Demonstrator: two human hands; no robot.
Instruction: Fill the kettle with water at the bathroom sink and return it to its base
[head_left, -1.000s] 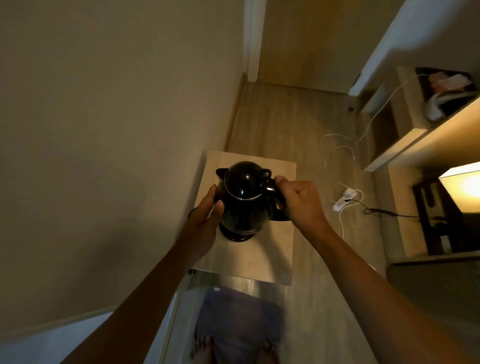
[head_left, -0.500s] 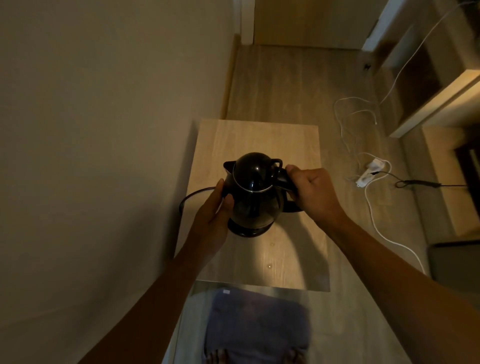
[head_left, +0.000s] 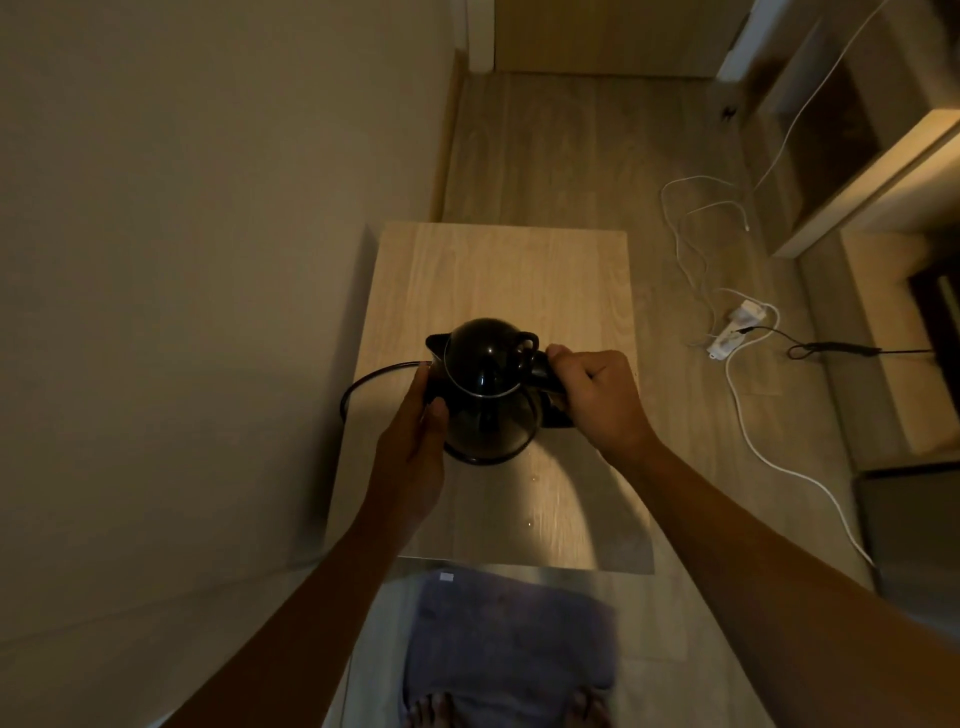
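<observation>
A black kettle (head_left: 485, 384) with its lid closed stands upright on a round black base (head_left: 483, 457), on a low light-wood table (head_left: 519, 270) against the left wall. My right hand (head_left: 597, 389) is wrapped around the kettle's handle on its right side. My left hand (head_left: 418, 431) presses flat against the kettle's left side. A black power cord (head_left: 363, 384) loops from the base toward the wall.
White cables and a white adapter (head_left: 737, 327) lie on the wood floor to the right, with a black cable (head_left: 831, 349) beside them. Shelving (head_left: 872, 176) stands at the right. A grey mat (head_left: 509, 639) lies under my bare feet.
The view has tilted down and come closer to the table. The kettle and both hands stay together over the base, with the kettle sitting lower on it.
</observation>
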